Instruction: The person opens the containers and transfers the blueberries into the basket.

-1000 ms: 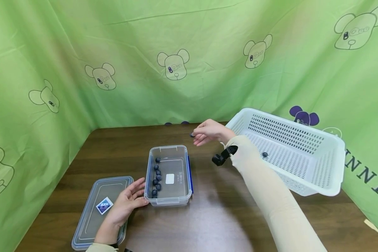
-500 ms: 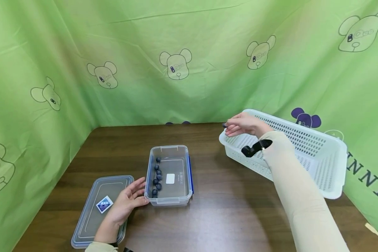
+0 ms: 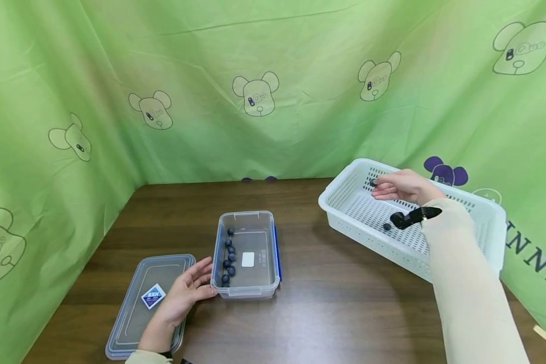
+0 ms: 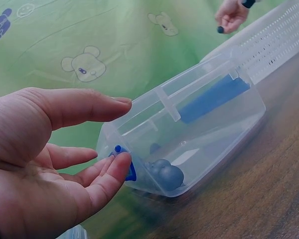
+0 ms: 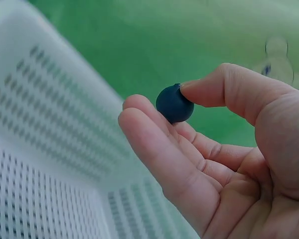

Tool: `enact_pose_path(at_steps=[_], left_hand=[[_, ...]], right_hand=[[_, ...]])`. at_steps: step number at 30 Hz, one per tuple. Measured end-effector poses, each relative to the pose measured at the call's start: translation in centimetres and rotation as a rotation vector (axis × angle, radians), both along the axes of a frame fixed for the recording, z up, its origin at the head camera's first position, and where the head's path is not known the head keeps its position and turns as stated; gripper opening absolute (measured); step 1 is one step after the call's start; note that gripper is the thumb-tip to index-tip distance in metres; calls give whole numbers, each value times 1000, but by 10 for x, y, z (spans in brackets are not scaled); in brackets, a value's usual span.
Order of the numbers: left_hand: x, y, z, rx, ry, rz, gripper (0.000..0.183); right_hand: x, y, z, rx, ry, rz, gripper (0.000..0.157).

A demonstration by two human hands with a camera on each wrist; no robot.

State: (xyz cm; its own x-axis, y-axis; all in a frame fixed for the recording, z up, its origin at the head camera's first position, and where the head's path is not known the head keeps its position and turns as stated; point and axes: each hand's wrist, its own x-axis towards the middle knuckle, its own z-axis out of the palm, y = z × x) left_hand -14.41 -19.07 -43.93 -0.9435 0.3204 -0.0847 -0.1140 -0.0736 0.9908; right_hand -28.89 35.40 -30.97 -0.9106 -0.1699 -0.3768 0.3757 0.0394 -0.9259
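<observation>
My right hand (image 3: pixel 402 186) is over the white perforated basket (image 3: pixel 352 217), pinching a blueberry (image 5: pixel 174 103) between thumb and fingers. Another blueberry (image 3: pixel 387 226) lies on the basket floor below the hand. My left hand (image 3: pixel 186 289) rests at the near left corner of a clear plastic food container (image 3: pixel 261 273), its fingers extended along the wall and loosely bent. Inside the container, several blueberries (image 3: pixel 231 257) lie in a line along the left side. The left wrist view shows some of them as dark round shapes (image 4: pixel 168 175) through the clear wall.
A clear lid (image 3: pixel 129 318) with a blue-and-white label lies on the wooden table (image 3: pixel 309 313), left of the container and partly under my left forearm. Behind the table hangs a green curtain (image 3: pixel 200 146) with printed bear faces.
My right hand has moved right from the table's middle to over the basket, still pinching the blueberry. The left hand and container have stayed in place.
</observation>
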Motion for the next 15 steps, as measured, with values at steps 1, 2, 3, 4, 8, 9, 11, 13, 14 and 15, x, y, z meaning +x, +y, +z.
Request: enact_pose_path(at_steps=[1,2,3,4,8,9,11,13,14,15], left_hand=[[0,0,0,2,-1,1,80],[0,0,0,3,0,1,80],[0,0,0,3,-1,2,80],[0,0,0,2,-1,1,80],[0,-1,0,3,3,-3,81],[0,0,0,0,5,-3,81],[-1,-1,-1,-1,9,-8,82],[-1,-1,-2,-4,12,-12,81],[-1,-1,-3,-3,12,-16,82],[-1,-1,-3,-4,16,-21,82]], right_hand=[[0,6,-3,3,-13,-6,15],[1,11,-7,4,-27,-9,16],[1,16,-11,8,-44,-13,18],[2,21,-14,12,-60,-12,20],[4,39,-31,22,-146,18,26],[5,43,-34,27,-166,17,27],[6,49,-42,26,-212,7,25],[8,53,-48,46,-245,-5,22],[9,55,-51,59,-256,-8,21],[10,57,-54,72,-275,-15,20]])
